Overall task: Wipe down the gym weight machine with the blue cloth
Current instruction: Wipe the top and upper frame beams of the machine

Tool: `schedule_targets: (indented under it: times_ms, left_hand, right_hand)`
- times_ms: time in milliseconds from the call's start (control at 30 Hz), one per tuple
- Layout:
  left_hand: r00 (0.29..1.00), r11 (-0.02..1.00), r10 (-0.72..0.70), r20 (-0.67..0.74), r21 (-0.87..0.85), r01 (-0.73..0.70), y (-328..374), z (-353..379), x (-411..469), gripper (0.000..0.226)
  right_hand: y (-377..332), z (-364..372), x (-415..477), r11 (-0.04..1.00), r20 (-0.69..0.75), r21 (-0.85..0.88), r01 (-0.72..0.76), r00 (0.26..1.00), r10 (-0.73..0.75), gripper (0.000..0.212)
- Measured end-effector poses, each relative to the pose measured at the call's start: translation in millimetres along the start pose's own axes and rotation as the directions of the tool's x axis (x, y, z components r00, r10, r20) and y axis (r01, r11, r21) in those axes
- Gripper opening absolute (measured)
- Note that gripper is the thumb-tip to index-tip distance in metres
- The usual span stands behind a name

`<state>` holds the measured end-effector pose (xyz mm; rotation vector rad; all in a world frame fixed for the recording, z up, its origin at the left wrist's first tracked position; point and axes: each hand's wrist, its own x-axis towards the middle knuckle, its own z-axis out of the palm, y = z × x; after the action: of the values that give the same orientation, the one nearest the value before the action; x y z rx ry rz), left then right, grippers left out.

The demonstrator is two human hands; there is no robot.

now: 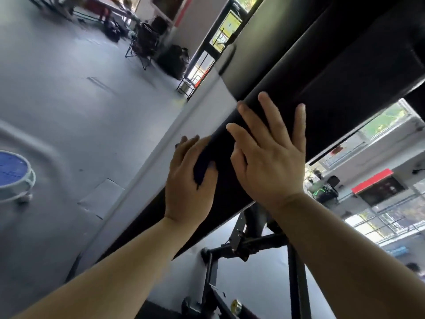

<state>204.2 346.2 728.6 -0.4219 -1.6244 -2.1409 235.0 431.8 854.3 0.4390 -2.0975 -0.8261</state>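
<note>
The view from the head camera is strongly tilted, across a gym room with a smooth grey floor (69, 100). At the far left edge sits a round blue disc in a white rim (13, 173), resting on the floor. Further back, near the top, a black folding chair (143, 42) stands beside a dark bag (174, 61), next to a bright doorway; the objects behind them are too blurred to tell.

A broad black padded beam of the gym weight machine (299, 72) crosses the picture diagonally from lower left to upper right, matte and dark, with a pale grey strip (202, 116) running along its left edge.

Both bare forearms reach up from the bottom to the middle of this beam. The left hand (188, 180) grips the blue cloth (203, 164), a dark blue bunched fold held between thumb and fingers and pressed against the beam's left edge. Just beside it, the right hand (271, 157) lies flat on the black padding, its fingers straight and spread, holding nothing.

Below the beam, black metal frame bars (253, 245) of the machine angle down to the floor. At the right, daylight comes through large windows (386, 120) showing green outside, and a red sign (372, 180) hangs on the wall.
</note>
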Motion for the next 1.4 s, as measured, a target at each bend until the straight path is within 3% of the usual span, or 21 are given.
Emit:
schedule_targets:
  times_ms: [100,167,233,300,433,533,600,667,733,800,867,967,1033,1067,1133,1167,1200,1233,1267,1300,1400]
  left_hand:
    - [0.997,0.986,0.074,0.012,0.149,-0.074,-53.6,-16.1,-37.8,0.045]
    - [0.987,0.976,-0.145,-0.074,0.152,0.155,-79.7,-29.4,-59.3,0.049]
    - [0.856,0.87,-0.475,-0.201,0.039,0.492,-88.1,-34.2,-59.6,0.045]
    - [0.758,0.79,-0.604,-0.247,-0.063,0.609,-80.2,-27.7,-42.3,0.036]
    - [0.914,0.924,-0.375,-0.152,-0.136,0.356,-34.3,-4.5,-13.5,0.034]
    - [0.981,0.988,-0.148,-0.126,0.033,0.153,-46.6,-10.8,-32.2,0.04]
    - [0.982,0.98,-0.133,-0.135,0.133,0.151,-85.8,-23.4,-61.0,0.04]
    - [0.902,0.904,-0.396,-0.175,0.096,0.415,-126.9,-41.0,-84.7,0.034]
    - [0.71,0.72,-0.672,-0.21,0.038,0.693,-148.5,-52.7,-86.1,0.035]
    - [0.602,0.626,-0.762,-0.237,-0.036,0.779,-145.5,-47.3,-72.9,0.032]
    - [0.694,0.718,-0.696,-0.187,-0.137,0.683,-119.4,-35.2,-59.2,0.028]
    - [0.945,0.947,-0.32,-0.073,-0.067,0.315,-84.1,-27.0,-61.9,0.036]
    - [0.987,0.987,-0.157,0.017,0.04,0.156,-99.3,-35.4,-71.5,0.045]
    - [0.985,0.983,-0.17,0.043,0.075,0.166,-116.8,-41.8,-78.9,0.046]
    - [0.912,0.911,-0.41,0.013,0.055,0.409,-144.6,-56.4,-85.6,0.042]
    - [0.79,0.79,-0.612,-0.029,-0.04,0.611,-151.9,-62.6,-82.5,0.037]
    - [0.61,0.611,-0.79,-0.056,-0.156,0.777,-156.1,-65.8,-75.3,0.032]
    - [0.465,0.468,-0.883,-0.07,-0.229,0.854,-156.5,-65.8,-65.5,0.026]
    - [0.415,0.42,-0.907,-0.072,-0.237,0.876,-151.2,-62.5,-52.9,0.019]
    - [0.479,0.48,-0.876,-0.057,-0.206,0.853,-141.0,-56.9,-40.2,0.014]
    - [0.799,0.788,-0.602,0.0,-0.159,0.594,-96.1,-42.4,-35.1,0.026]
  right_hand:
    - [-0.4,7.6,1.1,0.999,-0.052,-0.038,0.015,0.998,-0.017,0.028]
    - [-0.2,9.5,0.6,0.997,-0.051,-0.065,0.045,0.998,-0.048,0.032]
    - [-1.2,9.8,-0.6,0.994,-0.018,-0.087,0.07,0.997,-0.072,0.037]
    - [-1.6,9.9,-1.1,0.992,0.004,-0.104,0.077,0.997,-0.077,0.04]
    - [-3.2,8.2,-1.4,0.99,0.027,-0.122,0.069,0.997,-0.066,0.036]
    - [-20.6,13.0,-11.7,0.981,0.109,-0.092,0.169,0.981,-0.159,0.035]
    - [-35.0,19.0,-19.0,0.985,0.118,-0.037,0.167,0.98,-0.162,0.032]
    - [-42.9,24.6,-17.7,0.993,0.091,-0.027,0.112,0.99,-0.109,0.028]
    - [-43.6,26.5,-16.7,0.994,0.084,-0.053,0.091,0.993,-0.086,0.025]
    - [-46.2,27.8,-18.5,0.993,0.107,-0.074,0.092,0.991,-0.084,0.025]
    - [-58.3,30.3,-24.3,0.99,0.174,-0.067,0.123,0.979,-0.11,0.027]
    - [-77.4,38.6,-34.3,0.99,0.238,-0.035,0.138,0.963,-0.126,0.027]
    - [-82.7,42.3,-34.8,0.994,0.223,-0.036,0.1,0.971,-0.09,0.025]
    - [-83.1,43.6,-34.8,0.996,0.208,-0.037,0.087,0.975,-0.078,0.024]
    - [-82.7,45.2,-34.5,0.995,0.183,-0.047,0.085,0.98,-0.075,0.024]
    - [-82.6,45.7,-35.4,0.994,0.173,-0.056,0.096,0.981,-0.085,0.025]
    - [-82.5,45.9,-36.4,0.992,0.161,-0.065,0.107,0.982,-0.095,0.025]
    - [-82.7,46.7,-36.7,0.991,0.147,-0.071,0.113,0.984,-0.102,0.025]
    - [-82.8,47.7,-35.9,0.991,0.133,-0.078,0.113,0.986,-0.102,0.025]
    - [-83.0,47.8,-35.2,0.99,0.124,-0.083,0.11,0.987,-0.099,0.025]
    - [-84.2,48.0,-36.3,0.991,0.127,-0.079,0.112,0.987,-0.101,0.027]
